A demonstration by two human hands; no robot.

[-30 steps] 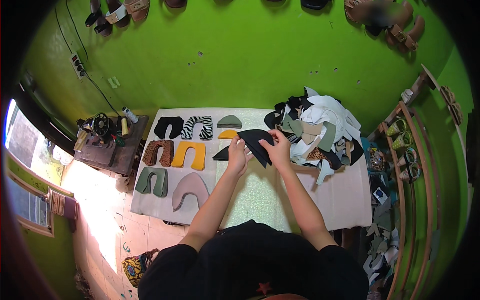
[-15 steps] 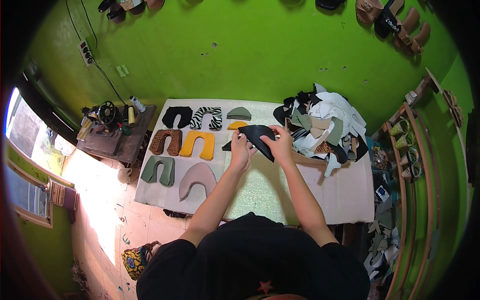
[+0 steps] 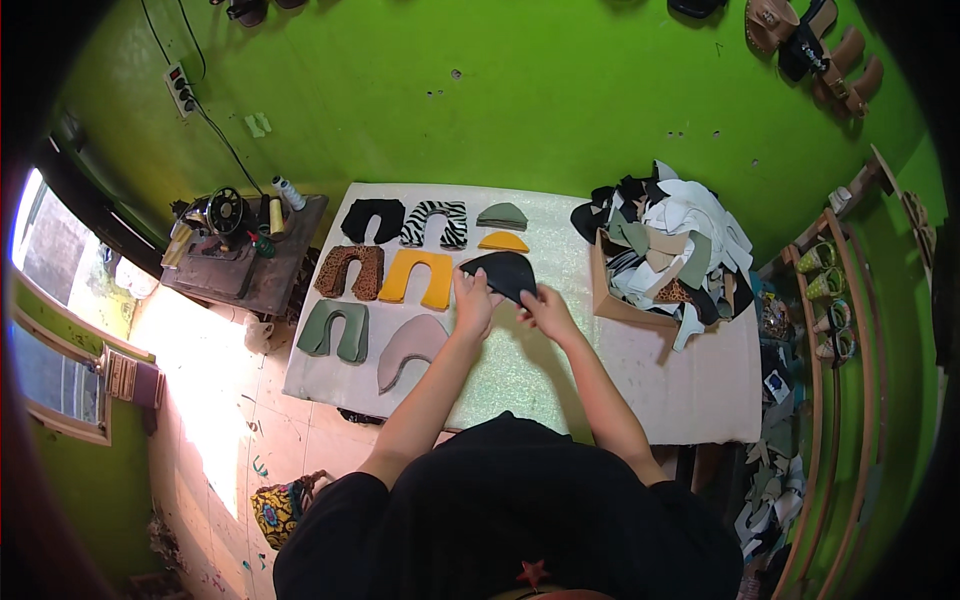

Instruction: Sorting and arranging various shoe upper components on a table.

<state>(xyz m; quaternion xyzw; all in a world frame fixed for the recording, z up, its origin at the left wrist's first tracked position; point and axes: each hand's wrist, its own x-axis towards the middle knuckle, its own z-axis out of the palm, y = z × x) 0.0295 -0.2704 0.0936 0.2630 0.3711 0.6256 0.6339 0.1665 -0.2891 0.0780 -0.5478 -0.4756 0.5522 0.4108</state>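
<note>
Head view: the left hand has its fingers bent around the left corner of a black half-moon piece, while the right hand pinches its right corner between thumb and fingertips. The piece is left of the cardboard box; whether it touches the table, I cannot tell. Held only by its ends, it could slip or twist if either pinch slackened. The left forearm, close beside the pink arch, could nudge that askew. Scraps heaped above the box's rim might spill if it were knocked.

The black piece looks matt and smooth, rounded on its far edge. Also left of the box lie a yellow half-moon and a layered green half-moon. Farther left of it sit soft-looking U-shapes: black, zebra-striped, leopard-spotted, yellow and green. The scraps look thin and irregular, mostly white.
</note>
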